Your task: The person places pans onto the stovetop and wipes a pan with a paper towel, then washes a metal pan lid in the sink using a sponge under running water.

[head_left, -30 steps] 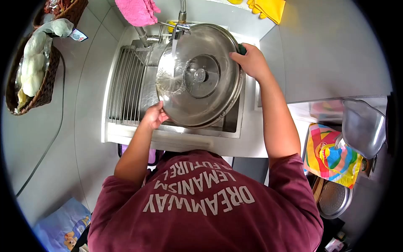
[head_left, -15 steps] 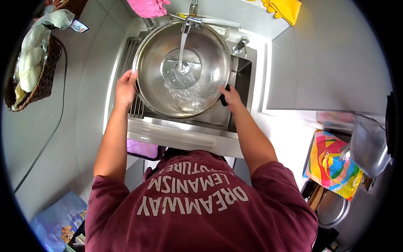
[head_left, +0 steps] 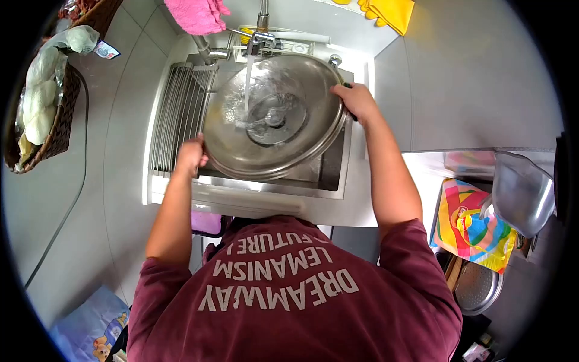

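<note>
A wide stainless-steel pan (head_left: 238, 145) is held tilted over the sink (head_left: 338, 175), its round flat centre wet and shiny. Water streams from the faucet (head_left: 260, 41) into its upper left part and splashes across the inside. My left hand (head_left: 192, 155) is closed on the lower left side of the pan; the grip there is partly hidden. At the upper right, my right hand (head_left: 357, 102) wraps around a black side handle (head_left: 350, 113), with the thumb over the rim.
A metal drying rack (head_left: 181, 114) spans the sink's left part. A pink cloth (head_left: 196, 13) hangs beside the faucet, and yellow gloves (head_left: 389, 13) lie behind. On the left is a wicker basket (head_left: 71, 114); at right, a colourful bag (head_left: 467, 226) and a clear container (head_left: 522, 193).
The pan has turned and tilted: my right hand has moved up and right, my left hand down. The water now strikes nearer the pan's upper left side. More of the rack shows.
</note>
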`<state>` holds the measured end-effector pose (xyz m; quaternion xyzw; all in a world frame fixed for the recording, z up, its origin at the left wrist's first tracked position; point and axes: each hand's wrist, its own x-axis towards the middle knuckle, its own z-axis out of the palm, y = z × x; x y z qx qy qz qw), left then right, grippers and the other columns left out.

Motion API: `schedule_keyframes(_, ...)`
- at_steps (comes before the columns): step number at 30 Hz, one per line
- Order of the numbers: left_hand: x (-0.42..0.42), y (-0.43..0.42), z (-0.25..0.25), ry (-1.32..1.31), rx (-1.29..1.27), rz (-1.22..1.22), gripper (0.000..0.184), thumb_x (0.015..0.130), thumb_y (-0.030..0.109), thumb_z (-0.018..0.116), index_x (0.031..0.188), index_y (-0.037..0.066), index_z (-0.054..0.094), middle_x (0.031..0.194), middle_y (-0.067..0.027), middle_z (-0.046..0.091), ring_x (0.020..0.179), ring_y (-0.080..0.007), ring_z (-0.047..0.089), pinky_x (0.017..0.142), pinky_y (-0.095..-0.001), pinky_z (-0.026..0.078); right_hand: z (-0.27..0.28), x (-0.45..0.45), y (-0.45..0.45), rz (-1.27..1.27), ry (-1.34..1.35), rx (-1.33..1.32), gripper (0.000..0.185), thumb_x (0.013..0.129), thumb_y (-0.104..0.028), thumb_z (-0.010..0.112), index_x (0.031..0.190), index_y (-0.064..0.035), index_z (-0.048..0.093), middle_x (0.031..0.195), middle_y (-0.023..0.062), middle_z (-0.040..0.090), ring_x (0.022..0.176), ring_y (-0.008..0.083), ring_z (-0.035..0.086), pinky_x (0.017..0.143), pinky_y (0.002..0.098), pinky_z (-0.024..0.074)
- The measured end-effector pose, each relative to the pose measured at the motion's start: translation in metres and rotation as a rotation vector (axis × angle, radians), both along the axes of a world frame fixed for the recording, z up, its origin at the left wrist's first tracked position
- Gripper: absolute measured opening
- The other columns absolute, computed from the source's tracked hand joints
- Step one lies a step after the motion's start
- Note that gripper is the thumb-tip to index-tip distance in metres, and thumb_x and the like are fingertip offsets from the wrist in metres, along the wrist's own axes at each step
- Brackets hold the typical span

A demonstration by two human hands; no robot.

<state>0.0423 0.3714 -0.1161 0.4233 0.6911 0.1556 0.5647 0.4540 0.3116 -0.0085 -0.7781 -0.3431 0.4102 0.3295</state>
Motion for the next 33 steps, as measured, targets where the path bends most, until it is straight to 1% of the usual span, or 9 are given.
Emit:
schedule_keyframes(6, 0.053, -0.035, -0.065, -0.487, -0.343, 0.169, 0.035, 0.097, 0.044, 0.04, 0.099, 0.013, 0.056, 0.079, 0.0011, 0.056, 0.067, -0.0101, 0.052, 0.064, -0.0303, 0.046, 0.04, -0.003, -0.017, 0.209, -0.263, 0.199, 0.029, 0.081, -0.025, 0.066, 0.092, 0.0016, 0.066, 0.072, 0.0065, 0.065, 0.062, 0.0141, 0.058, 0.062, 0.0279, 0.0479)
schedule_keyframes(10, 0.056, -0.024, -0.052, -0.856, -0.246, 0.341, 0.03, 0.093, 0.042, 0.052, 0.103, 0.014, 0.055, 0.083, 0.0005, 0.059, 0.066, -0.0084, 0.056, 0.055, -0.0253, 0.044, 0.004, -0.005, -0.037, 0.07, -0.179, 0.288, 0.026, 0.083, -0.018, 0.066, 0.102, -0.0008, 0.063, 0.081, 0.0048, 0.067, 0.071, 0.0103, 0.059, 0.067, 0.0267, 0.0481)
schedule_keyframes(13, 0.042, -0.014, -0.03, -0.682, 0.056, 0.205, 0.031, 0.089, 0.035, 0.061, 0.108, 0.013, 0.054, 0.091, -0.0008, 0.06, 0.07, -0.0083, 0.057, 0.051, -0.0212, 0.041, -0.066, -0.001, -0.045, -0.1, 0.134, 0.414, 0.025, 0.084, -0.016, 0.066, 0.104, -0.0006, 0.063, 0.085, 0.0037, 0.067, 0.073, 0.0095, 0.06, 0.068, 0.0256, 0.048)
schedule_keyframes(18, 0.001, -0.005, -0.016, -0.516, -0.186, 0.041, 0.04, 0.085, 0.012, 0.063, 0.117, -0.006, 0.048, 0.105, -0.0139, 0.061, 0.093, -0.0232, 0.065, 0.075, -0.0323, 0.057, -0.129, -0.032, -0.038, -0.29, 0.196, 0.479, 0.024, 0.081, -0.024, 0.07, 0.088, -0.0018, 0.066, 0.077, 0.0049, 0.067, 0.067, 0.0122, 0.058, 0.064, 0.0276, 0.0456)
schedule_keyframes(21, -0.016, -0.012, -0.004, -0.495, -0.145, 0.076, 0.038, 0.084, 0.008, 0.06, 0.117, -0.007, 0.047, 0.103, -0.0153, 0.062, 0.09, -0.0242, 0.066, 0.073, -0.0336, 0.057, -0.113, -0.036, -0.03, -0.091, -0.266, 0.273, 0.037, 0.079, -0.032, 0.072, 0.095, -0.0008, 0.062, 0.079, 0.012, 0.065, 0.068, 0.0241, 0.059, 0.068, 0.0344, 0.0475)
schedule_keyframes(25, -0.023, -0.023, 0.01, -0.237, -0.054, 0.143, 0.032, 0.079, 0.008, 0.06, 0.105, -0.007, 0.05, 0.089, -0.0121, 0.062, 0.064, -0.0186, 0.062, 0.046, -0.0288, 0.048, -0.116, -0.054, 0.009, -0.146, -0.787, 0.63, 0.051, 0.077, -0.03, 0.071, 0.115, -0.002, 0.051, 0.093, 0.0187, 0.064, 0.087, 0.0378, 0.06, 0.079, 0.0444, 0.0474)
schedule_keyframes(29, -0.009, -0.038, 0.045, -0.168, 0.005, 0.129, 0.026, 0.077, 0.011, 0.06, 0.096, -0.007, 0.055, 0.079, -0.0106, 0.061, 0.058, -0.0175, 0.059, 0.043, -0.0266, 0.045, -0.099, -0.124, 0.061, 0.249, -0.046, 0.523, 0.034, 0.08, -0.017, 0.067, 0.108, -0.0026, 0.054, 0.087, 0.0133, 0.059, 0.083, 0.0288, 0.063, 0.069, 0.0395, 0.0508)
schedule_keyframes(31, -0.014, -0.037, 0.024, -0.247, -0.029, 0.147, 0.025, 0.077, 0.012, 0.06, 0.095, -0.005, 0.057, 0.079, -0.0089, 0.061, 0.058, -0.0167, 0.058, 0.041, -0.0261, 0.044, -0.093, -0.155, 0.087, 0.102, 0.806, 0.348, 0.03, 0.081, -0.02, 0.069, 0.104, -0.004, 0.057, 0.082, 0.0094, 0.059, 0.072, 0.021, 0.062, 0.056, 0.0335, 0.0495)
schedule_keyframes(33, -0.014, -0.039, 0.018, -0.25, -0.034, 0.176, 0.025, 0.077, 0.012, 0.06, 0.095, -0.004, 0.057, 0.079, -0.0082, 0.061, 0.058, -0.0167, 0.058, 0.039, -0.0265, 0.043, -0.085, -0.174, 0.106, -0.01, 0.971, 0.352, 0.031, 0.081, -0.023, 0.07, 0.102, -0.0033, 0.058, 0.078, 0.008, 0.06, 0.066, 0.0193, 0.061, 0.052, 0.0309, 0.0478)
